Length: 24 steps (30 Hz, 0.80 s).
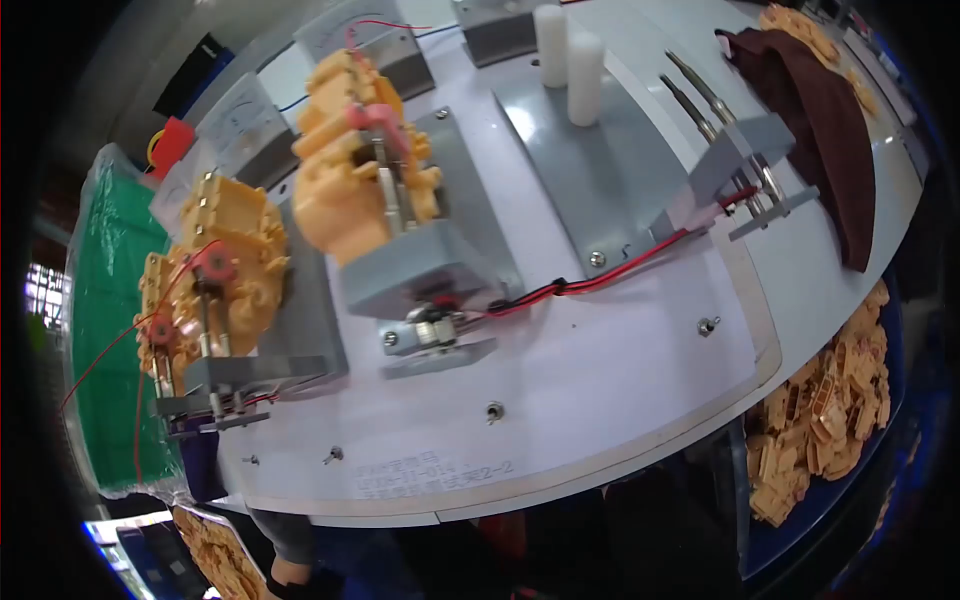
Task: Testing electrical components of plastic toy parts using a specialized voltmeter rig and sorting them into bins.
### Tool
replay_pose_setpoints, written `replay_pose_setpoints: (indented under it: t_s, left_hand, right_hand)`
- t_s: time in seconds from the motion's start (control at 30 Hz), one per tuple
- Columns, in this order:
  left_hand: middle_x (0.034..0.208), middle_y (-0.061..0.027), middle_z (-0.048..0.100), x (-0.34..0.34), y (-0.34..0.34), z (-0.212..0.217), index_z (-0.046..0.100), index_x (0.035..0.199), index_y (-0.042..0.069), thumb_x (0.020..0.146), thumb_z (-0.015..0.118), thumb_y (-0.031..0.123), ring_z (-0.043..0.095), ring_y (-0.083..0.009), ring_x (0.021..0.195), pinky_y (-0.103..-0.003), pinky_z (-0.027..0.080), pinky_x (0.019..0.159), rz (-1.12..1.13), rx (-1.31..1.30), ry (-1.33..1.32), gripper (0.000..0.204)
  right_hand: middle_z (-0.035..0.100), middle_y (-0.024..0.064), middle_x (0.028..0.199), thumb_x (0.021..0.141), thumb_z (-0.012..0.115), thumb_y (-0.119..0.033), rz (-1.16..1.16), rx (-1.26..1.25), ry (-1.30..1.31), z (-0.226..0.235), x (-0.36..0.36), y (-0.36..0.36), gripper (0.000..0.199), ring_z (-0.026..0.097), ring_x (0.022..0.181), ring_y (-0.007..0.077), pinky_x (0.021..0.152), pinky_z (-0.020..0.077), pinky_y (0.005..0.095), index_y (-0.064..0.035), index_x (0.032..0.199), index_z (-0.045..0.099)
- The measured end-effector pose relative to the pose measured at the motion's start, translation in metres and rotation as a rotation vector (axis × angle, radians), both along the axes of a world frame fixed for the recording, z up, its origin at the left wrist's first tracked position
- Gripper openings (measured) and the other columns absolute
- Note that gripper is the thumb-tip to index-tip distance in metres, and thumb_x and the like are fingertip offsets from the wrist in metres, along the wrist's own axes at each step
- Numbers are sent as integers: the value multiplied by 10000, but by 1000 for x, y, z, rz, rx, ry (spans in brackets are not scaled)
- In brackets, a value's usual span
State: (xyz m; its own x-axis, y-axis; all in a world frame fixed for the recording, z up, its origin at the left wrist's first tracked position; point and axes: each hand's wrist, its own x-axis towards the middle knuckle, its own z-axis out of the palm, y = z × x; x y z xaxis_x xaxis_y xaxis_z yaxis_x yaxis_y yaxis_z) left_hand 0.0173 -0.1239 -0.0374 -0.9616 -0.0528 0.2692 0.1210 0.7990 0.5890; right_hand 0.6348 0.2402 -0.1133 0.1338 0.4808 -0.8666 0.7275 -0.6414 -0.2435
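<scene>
**A:** Since only a grey sleeve [285, 535] and a sliver of what seems the left hand [292, 580] show at the lower edge, under the rim of the table [620, 390], what can you say of the pose?

**B:** Little. The forearm hangs low, below the table's edge, just beside the stack of orange plastic housings [215, 555] at the lower left. Whether its fingers are open, curled or gripping something, I cannot tell. The right hand is nowhere in the picture.

**A:** And the housings themselves?

**B:** Besides that stack, one clamped housing [350, 170] sits tilted on the middle grey fixture [420, 265], and a second clamped housing [225, 260] is on the fixture to its left. A blue bin of loose housings [830, 410] stands off the table's right rim.

**A:** How would one handle?

**B:** I judge it light and stiff: a moulded plastic shell, ribbed and full of small cells. It is not slippery, thanks to the ribs, but the thin walls and tabs could crack if squeezed hard. I would take it by the broad outer flanks, clear of the red and black wires [620, 270] and the clamp pins.

**A:** Anything else nearby?

**B:** Two white cylinders [570, 60], a dark red cloth [830, 130], and a green sheet [110, 330] at far left.
</scene>
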Motion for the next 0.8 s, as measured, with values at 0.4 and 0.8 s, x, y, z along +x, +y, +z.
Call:
replay_pose_setpoints:
  t_s: [0.4, 0.8]
  left_hand:
    - [1040, -157, 603, 15, -12, -29, 538, 1159, 12, 810, 691, 151, 607, -313, 915, -429, 502, 783, -11, 200, -89, 405]
    - [883, -130, 586, -16, 77, 46, 576, 1018, 33, 694, 671, 133, 564, -356, 822, -435, 448, 720, -191, -453, 179, 352]
  right_hand:
    - [621, 246, 1222, 844, 689, -496, 616, -311, 339, -199, -205, 109, 690, 564, 1167, 415, 1015, 430, 464, 16, 1291, 570]
    - [625, 246, 1214, 847, 685, -496, 1160, -397, 712, -304, -486, 104, 682, 565, 1163, 416, 1010, 432, 466, 16, 1284, 575]
